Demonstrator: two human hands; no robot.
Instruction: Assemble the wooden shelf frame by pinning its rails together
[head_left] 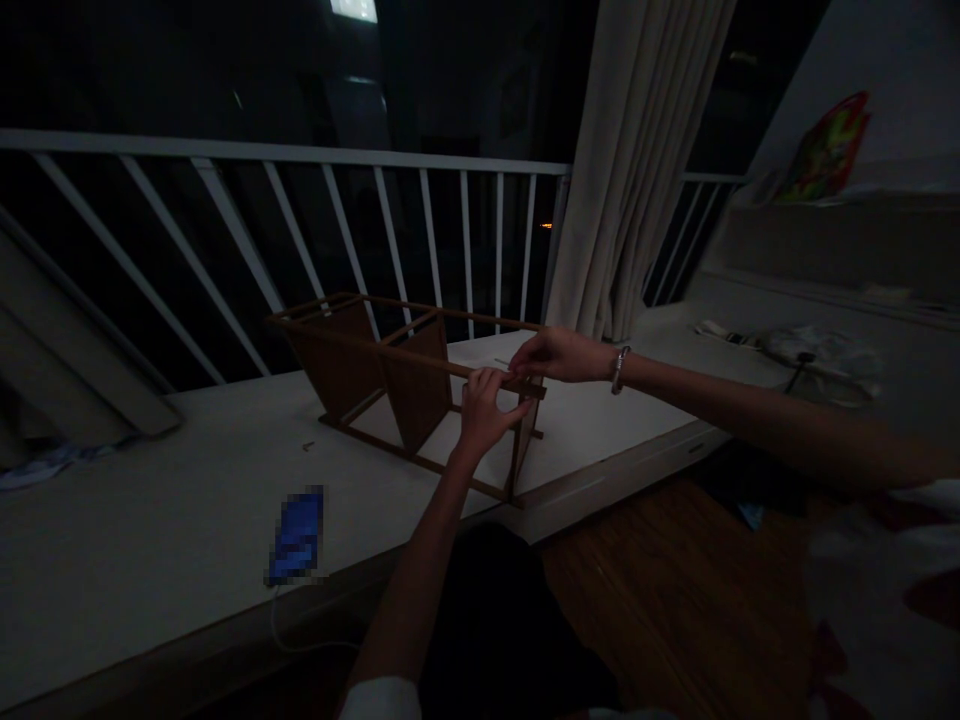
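Observation:
A brown wooden shelf frame (411, 356) lies on its side on a white ledge, its shelf panels standing crosswise between the rails. My left hand (486, 408) is closed around the near end of its upper rail, thumb on the near side. Just above, my right hand (559, 355) reaches in from the right with its fingertips pinched together at the same rail end. A thin pale sliver shows beside those fingertips; what they hold is too small and dark to make out. A bracelet (619, 370) circles my right wrist.
On the white ledge (187, 500) lie a blue blurred-out device (298, 535) with a cable and a small metal piece (308, 446). A white railing (300, 152) and a curtain (622, 170) stand behind. A clear bag (821, 355) rests at right, above the wooden floor (645, 590).

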